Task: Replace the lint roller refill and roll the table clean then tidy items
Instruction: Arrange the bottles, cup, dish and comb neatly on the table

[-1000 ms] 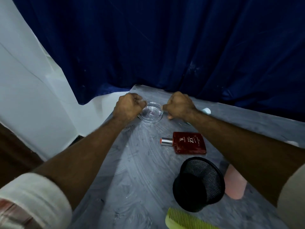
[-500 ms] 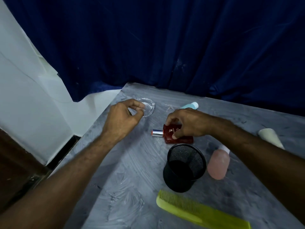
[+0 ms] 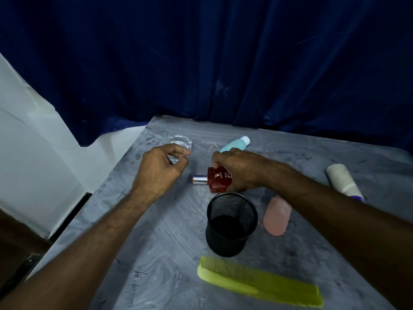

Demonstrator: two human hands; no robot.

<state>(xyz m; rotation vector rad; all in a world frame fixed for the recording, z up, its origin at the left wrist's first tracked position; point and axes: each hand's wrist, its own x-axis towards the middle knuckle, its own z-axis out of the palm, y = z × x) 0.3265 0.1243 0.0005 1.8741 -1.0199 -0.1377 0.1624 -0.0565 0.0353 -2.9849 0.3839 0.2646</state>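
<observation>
A dark blue curtain (image 3: pixel 223 63) is hanging behind a grey, streaked table (image 3: pixel 169 231); a white wall is showing at the left. The right hand (image 3: pixel 237 168) is reaching to the middle of the table and is closing its fingers on a red perfume bottle (image 3: pixel 220 179), which is lying flat with its silver cap pointing left. The left hand (image 3: pixel 161 171) is hovering loosely curled, thumb and forefinger nearly meeting but gripping nothing, just in front of a clear glass dish (image 3: pixel 178 142) sitting near the far left corner. A light blue bottle (image 3: pixel 234 144) is lying just beyond the right hand; a black mesh cup (image 3: pixel 231 224) is standing upright near the perfume bottle; a pink bottle (image 3: pixel 277 215) is lying just to its right, partly under the right forearm. The lint roller (image 3: pixel 343 182) is lying well apart at the far right, its white roll facing away; a yellow-green comb (image 3: pixel 257 279) is lying along the near edge.
</observation>
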